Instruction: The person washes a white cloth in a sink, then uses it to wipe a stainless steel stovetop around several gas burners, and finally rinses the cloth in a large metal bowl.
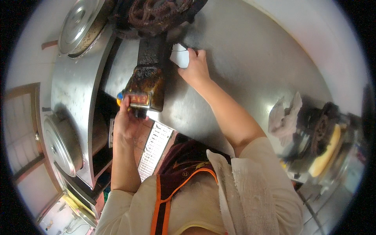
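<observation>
A greasy cast-iron gas burner (164,14) sits at the top of the view on a stainless steel counter (249,58). Its soot-dark body (147,85) reaches down to the counter's near edge. My left hand (129,120) is at the front end of that body, with fingers on or beside its blue-and-yellow fitting (119,97); whether they close round it cannot be told. In my right hand (195,69), thumb and fingers pinch a flat white piece (180,58) of unclear material, just right of the burner's body. The far end of that piece lies close to the burner's dark underside.
On the left, lidded metal pots (60,145) stand along a steel shelf (75,76). To the right are a crumpled whitish cloth or bag (285,119) and a second burner (321,129) beside a long yellowish object (326,152). A white wall (323,38) bounds the counter at the upper right.
</observation>
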